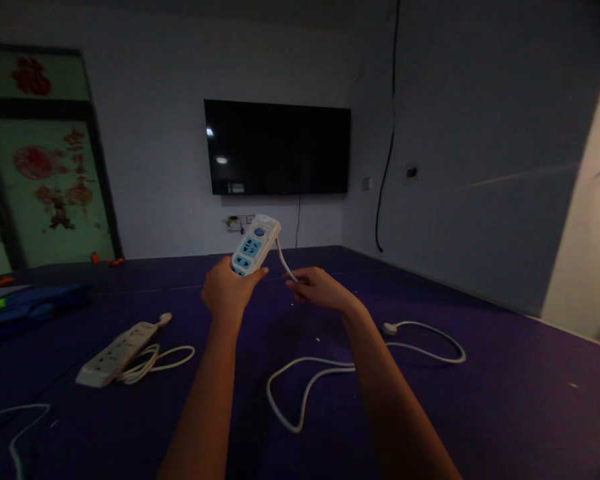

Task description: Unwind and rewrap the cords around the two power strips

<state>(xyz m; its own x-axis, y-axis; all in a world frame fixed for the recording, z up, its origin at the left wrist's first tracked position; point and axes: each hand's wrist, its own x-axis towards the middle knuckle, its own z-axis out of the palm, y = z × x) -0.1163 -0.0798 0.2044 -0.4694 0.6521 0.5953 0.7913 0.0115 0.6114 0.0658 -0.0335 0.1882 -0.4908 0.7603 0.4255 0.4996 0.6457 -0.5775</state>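
Observation:
My left hand [229, 288] is closed around the lower end of a white power strip [256, 244] with blue sockets, held upright above the dark purple surface [505, 400]. A white cable [330, 373] leaves the strip's top end. My right hand [316, 287] pinches this cable just below the strip. The rest of the cable loops over the surface to a plug [390, 328] lying at the right.
A second white power strip [115, 353] with a coiled cable lies at the left. Another white cable [15, 427] curls at the lower left. Blue items [30, 303] sit at the far left. A dark wall-mounted screen [278, 148] hangs ahead.

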